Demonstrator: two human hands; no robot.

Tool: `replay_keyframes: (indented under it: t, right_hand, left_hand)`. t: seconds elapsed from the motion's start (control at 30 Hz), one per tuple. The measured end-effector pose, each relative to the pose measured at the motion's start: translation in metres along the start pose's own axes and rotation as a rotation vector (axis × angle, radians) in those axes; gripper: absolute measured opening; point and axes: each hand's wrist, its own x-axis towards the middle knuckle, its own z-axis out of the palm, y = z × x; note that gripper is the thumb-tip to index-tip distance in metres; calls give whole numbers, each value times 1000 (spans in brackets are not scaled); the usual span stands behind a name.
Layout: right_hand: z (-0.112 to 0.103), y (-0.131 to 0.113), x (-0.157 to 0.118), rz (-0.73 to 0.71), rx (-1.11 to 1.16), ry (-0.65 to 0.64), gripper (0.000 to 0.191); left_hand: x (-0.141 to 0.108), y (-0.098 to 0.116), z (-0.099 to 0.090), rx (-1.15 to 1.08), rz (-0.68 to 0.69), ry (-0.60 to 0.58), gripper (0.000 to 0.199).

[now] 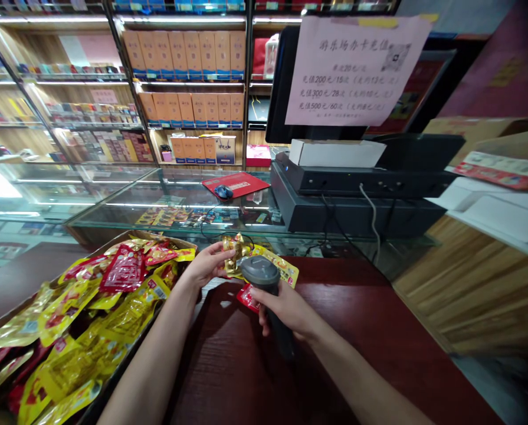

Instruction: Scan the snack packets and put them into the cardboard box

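My left hand (206,264) pinches a small gold foil snack packet (234,254), holding it up in front of the scanner head. My right hand (284,310) grips a grey handheld barcode scanner (261,274) by its dark handle, with the head pointing toward the gold packet. Just behind the scanner lie a yellow packet (284,268) and a red packet (247,297). To the left, a cardboard box (157,239) is heaped with several yellow and red foil snack packets.
My forearms rest over a dark red wooden counter (334,330). Beyond it stand a glass display case (170,215) with a computer mouse (223,192) on a red mat, a black till unit (356,206), a paper price sign (354,71) and lit shelves of boxed goods (193,77).
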Motion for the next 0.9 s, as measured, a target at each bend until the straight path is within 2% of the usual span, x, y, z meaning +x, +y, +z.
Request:
replay_keyframes:
  t: [0.17, 0.3, 0.37, 0.5, 0.6, 0.7, 0.8, 0.9]
  right_hand:
    - [4, -10, -9, -36, 14, 21, 33]
    - [7, -16, -16, -63, -14, 38, 32]
    - [8, -17, -20, -67, -32, 35, 34]
    - [10, -19, -25, -80, -66, 15, 37]
    - [13, -19, -27, -82, -87, 36, 37]
    - [15, -17, -27, -70, -87, 22, 38]
    - [18, -13, -24, -74, -105, -8, 37]
    - [21, -8, -20, -86, -129, -5, 37]
  left_hand:
    - [-9, 3, 9, 48, 38, 18, 47]
    - [-28, 10, 19, 134, 96, 137, 50]
    - [-42, 18, 22, 190, 138, 194, 50]
    - [-81, 47, 19, 245, 254, 213, 49]
    - [-119, 71, 4, 337, 341, 276, 47]
    - [-161, 89, -22, 439, 387, 367, 47]
    - [-199, 95, -52, 495, 360, 453, 50]
    - [-225, 93, -80, 484, 324, 466, 53]
